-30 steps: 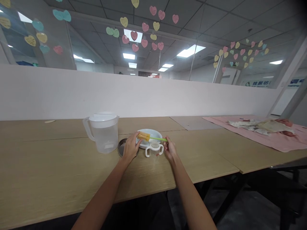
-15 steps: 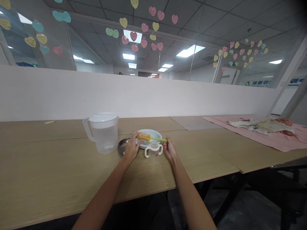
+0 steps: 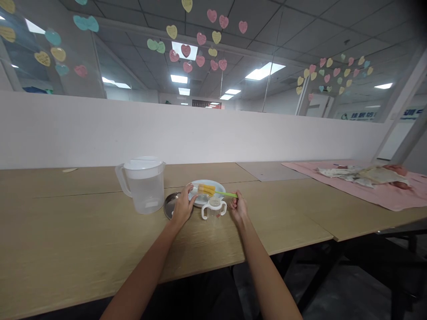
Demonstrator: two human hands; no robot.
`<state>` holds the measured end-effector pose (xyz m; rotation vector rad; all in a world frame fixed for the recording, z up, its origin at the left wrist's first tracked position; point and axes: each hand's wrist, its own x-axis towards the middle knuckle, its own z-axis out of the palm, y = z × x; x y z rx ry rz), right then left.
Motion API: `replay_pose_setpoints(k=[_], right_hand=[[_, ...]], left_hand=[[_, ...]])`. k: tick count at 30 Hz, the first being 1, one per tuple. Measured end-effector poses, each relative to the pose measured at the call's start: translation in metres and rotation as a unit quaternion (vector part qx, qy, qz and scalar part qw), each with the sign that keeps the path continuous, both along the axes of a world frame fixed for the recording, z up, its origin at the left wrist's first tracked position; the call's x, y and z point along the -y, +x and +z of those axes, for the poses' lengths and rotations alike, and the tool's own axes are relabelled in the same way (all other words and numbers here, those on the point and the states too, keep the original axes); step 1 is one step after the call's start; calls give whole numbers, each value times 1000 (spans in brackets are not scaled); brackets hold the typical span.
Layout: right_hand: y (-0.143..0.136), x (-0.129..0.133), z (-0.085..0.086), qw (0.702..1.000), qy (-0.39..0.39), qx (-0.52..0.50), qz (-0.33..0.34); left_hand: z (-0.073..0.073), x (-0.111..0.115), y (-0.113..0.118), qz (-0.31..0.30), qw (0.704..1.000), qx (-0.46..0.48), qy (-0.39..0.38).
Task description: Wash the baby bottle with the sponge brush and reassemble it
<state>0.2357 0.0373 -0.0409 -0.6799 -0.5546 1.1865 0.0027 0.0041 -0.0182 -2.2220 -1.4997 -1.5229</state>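
Note:
My left hand is wrapped around a clear bottle lying on its side in the air. A sponge brush with a yellow head and a thin green handle sits partly in the bottle's mouth. The green handle's end is gripped by my right hand, its fingers closed. Below and behind them is a white basin, partly covered by the bottle and brush. In front of it stands a clear two-handled cup with white handles. A round metal dish lies beside my left hand, partly hidden by it.
A clear plastic pitcher with a white lid stands to the left. On the right, a doll in pale clothes lies on a pink cloth. A white low wall rises behind the wooden table.
My right hand has moved slightly right, drawing the brush outward, so more of its yellow head shows. My left hand stays in place with the bottle.

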Motion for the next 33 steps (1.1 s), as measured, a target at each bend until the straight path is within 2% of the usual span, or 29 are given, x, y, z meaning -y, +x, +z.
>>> replay_pose_setpoints(k=[12,20,27,33], right_hand=[[2,4,4,1000,-2,-29,-9],[1,0,-1,1000,-7,12,-16],[0,0,0,1000,12,2,3],[-1,-1,-1,1000,-12,-8,-8]], left_hand=[[-2,-3,-1,0,1000,-12,16],[-2,-2,-2,4,1000,-10,8],[-3,-1,0,9,1000,-13,3],[-2,0,0,1,1000,-18,4]])
